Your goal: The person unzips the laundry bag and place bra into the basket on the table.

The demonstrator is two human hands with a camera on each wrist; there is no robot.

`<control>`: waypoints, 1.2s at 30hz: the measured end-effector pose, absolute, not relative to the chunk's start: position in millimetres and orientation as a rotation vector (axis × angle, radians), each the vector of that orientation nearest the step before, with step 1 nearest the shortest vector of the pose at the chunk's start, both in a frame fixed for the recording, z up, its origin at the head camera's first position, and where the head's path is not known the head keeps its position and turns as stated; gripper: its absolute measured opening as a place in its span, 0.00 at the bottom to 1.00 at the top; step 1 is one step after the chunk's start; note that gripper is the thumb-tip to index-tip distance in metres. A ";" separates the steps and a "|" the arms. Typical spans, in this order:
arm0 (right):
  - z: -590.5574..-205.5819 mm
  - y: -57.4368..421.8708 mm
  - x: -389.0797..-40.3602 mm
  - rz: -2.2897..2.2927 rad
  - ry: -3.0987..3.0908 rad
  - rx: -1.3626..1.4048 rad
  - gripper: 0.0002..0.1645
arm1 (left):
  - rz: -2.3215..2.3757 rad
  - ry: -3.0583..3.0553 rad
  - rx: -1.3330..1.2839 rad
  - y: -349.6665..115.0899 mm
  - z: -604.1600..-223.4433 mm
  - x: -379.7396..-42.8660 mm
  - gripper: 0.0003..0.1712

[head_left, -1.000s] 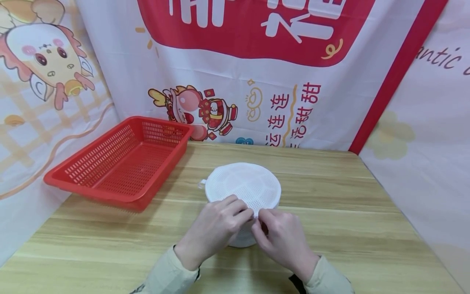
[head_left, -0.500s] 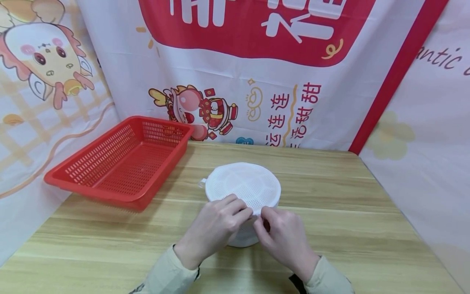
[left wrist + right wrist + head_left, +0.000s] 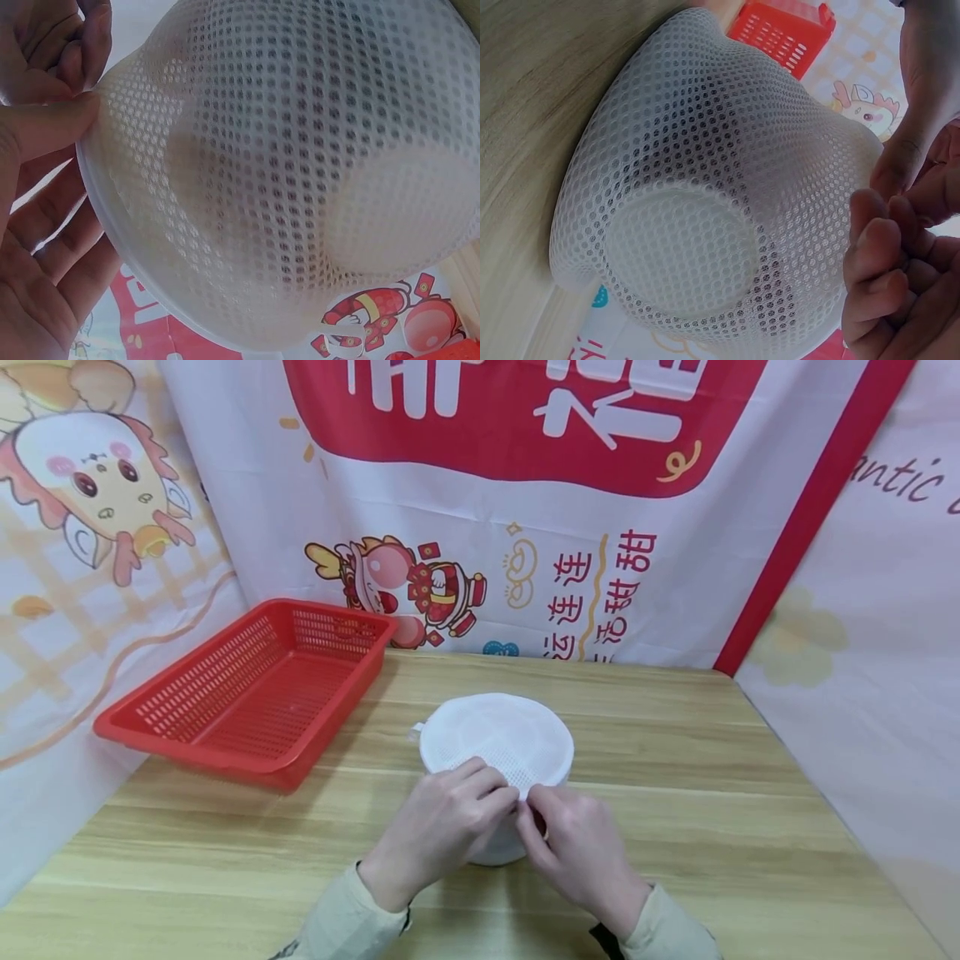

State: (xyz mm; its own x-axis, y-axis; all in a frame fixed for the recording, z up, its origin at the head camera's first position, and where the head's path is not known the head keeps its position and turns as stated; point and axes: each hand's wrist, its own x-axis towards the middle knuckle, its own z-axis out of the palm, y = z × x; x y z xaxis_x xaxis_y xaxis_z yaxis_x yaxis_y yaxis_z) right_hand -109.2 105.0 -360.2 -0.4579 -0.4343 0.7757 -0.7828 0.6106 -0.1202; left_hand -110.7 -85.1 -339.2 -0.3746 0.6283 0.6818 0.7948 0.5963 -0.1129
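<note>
A white mesh laundry bag (image 3: 525,727), drum-shaped with a round flat top, stands on the wooden table in the head view. My left hand (image 3: 442,818) pinches its near top rim, thumb against the edge and fingers over the top. Right beside it, my right hand (image 3: 577,843) pinches at the same rim with thumb and forefinger, other fingers curled. Whatever small part those fingertips hold is hidden. Through the mesh, a pale rounded shape (image 3: 679,251) shows in the right wrist view. The bag's side (image 3: 285,135) fills most of the left wrist view.
A red perforated plastic basket (image 3: 285,693) stands at the back left of the table (image 3: 675,727). A small clear tab (image 3: 416,732) sticks out at the bag's left edge. Printed cloth (image 3: 480,502) hangs behind and along both sides.
My right hand's fingertips shift slightly right along the rim, then come back close to the left hand. The left hand and the bag stay in place.
</note>
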 end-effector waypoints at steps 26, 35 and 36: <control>-360.3 104.4 -109.0 0.617 -2.111 0.959 0.15 | -0.266 -2.099 -1.099 -85.3 -342.1 -111.3 0.04; -360.1 105.4 -109.5 0.600 -2.106 0.958 0.14 | -0.230 -2.083 -1.111 -86.4 -341.7 -112.5 0.05; -359.8 105.9 -109.3 0.603 -2.112 0.955 0.14 | -0.232 -2.083 -1.112 -86.5 -341.5 -112.5 0.04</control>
